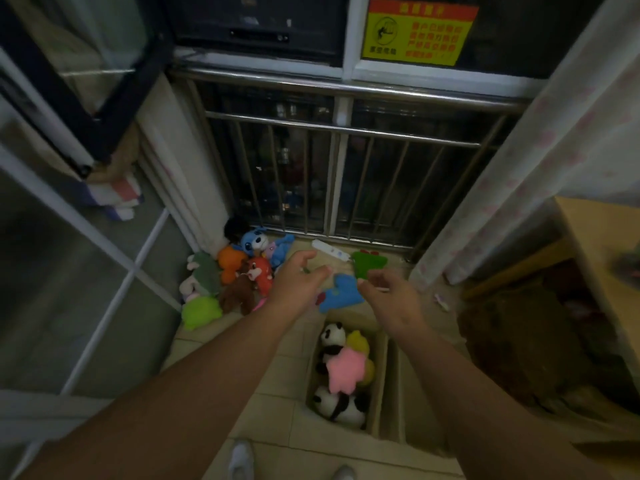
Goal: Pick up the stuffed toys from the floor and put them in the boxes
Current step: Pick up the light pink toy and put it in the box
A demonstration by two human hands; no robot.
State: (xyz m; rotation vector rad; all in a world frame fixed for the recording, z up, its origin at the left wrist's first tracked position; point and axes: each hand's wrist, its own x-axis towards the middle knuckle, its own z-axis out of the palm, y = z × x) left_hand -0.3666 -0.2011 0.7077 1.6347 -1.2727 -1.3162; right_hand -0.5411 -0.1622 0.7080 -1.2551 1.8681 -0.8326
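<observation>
— While your two forearms reach forward and down over the tiled floor (273,403), what sits closest beneath them?

— Just under your right forearm is the box (375,386), open at the top. You can see two panda toys in it, one (331,336) at the far end and one (341,405) at the near end, with a pink star toy (344,370) lying across them and a yellow toy (358,342) tucked behind the star.

— And your hands?

— Your left hand (299,278) is spread wide, fingers loose, with nothing in it. Your right hand (388,292) is half curled, thumb and fingertips drawn toward each other; whether it pinches anything, you cannot tell from here.

— What lies between them?

— A blue toy (343,291), seen in the gap between both hands, just past the box's far end. Whether it touches either hand is unclear.

— Farther out?

— Beyond your right hand's fingertips sits a green toy (369,263), and beside it, past your left fingertips, a white power strip (329,250). Left of your left hand is the pile: a lime-green toy (201,311), a brown toy (239,292), a red toy (261,271), an orange toy (230,263) and a blue plush with big ears (254,241), all crowded in the corner. Behind everything stands the metal railing (346,129).
</observation>
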